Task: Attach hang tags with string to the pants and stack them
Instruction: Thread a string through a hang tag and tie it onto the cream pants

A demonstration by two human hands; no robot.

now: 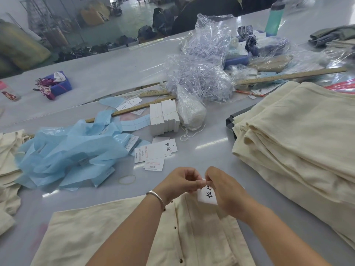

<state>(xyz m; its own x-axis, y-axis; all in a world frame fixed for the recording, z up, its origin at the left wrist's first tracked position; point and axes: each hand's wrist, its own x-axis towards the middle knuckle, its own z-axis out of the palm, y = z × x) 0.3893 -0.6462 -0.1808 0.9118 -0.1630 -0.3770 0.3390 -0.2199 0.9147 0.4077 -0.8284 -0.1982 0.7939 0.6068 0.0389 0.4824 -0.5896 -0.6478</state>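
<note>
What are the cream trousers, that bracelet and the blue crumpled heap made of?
The cream pants look like matte woven cotton or linen, with soft creases. The bracelet shines like polished metal, perhaps silver. The blue heap seems thin glossy paper or film; it crumples sharply and catches light, so which one is unclear.

Pants (119, 231) lie at front centre on tabletop (211, 143); stack of pants (299, 135) at right; tag bundle (164, 118) behind, w/ loose tags (153, 152) before it

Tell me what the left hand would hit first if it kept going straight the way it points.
Almost at once the right hand, whose fingertips meet the left hand over the hang tag; depth between them is unclear.
</note>
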